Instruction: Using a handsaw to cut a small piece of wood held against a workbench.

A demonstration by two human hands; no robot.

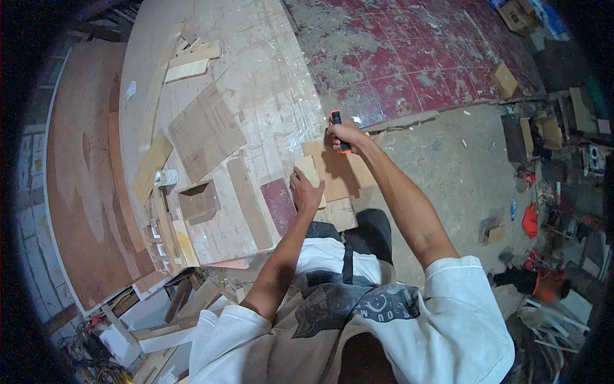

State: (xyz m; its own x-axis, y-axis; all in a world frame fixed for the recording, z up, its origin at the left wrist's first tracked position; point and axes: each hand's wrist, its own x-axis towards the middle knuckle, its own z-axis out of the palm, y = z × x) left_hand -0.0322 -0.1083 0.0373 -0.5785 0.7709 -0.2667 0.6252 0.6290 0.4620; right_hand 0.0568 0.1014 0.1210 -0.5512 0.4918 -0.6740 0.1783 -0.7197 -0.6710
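My right hand is closed round a black-and-orange hand tool, raised just past the table's right edge. Its exact kind does not show. Below it lies a light brown board, with the tool hand's shadow falling across it. My left hand grips a small pale wood piece at the left side of that board, thumb and fingers on either side. Close to the left wrist, a dark red rectangular panel lies flat on the wooden table.
Wood strips, a square brown sheet and an open box occupy the table. A large brown panel stands left. Wood offcuts lie lower left. Beyond the right edge, red tiles meet bare concrete; clutter lines the far right.
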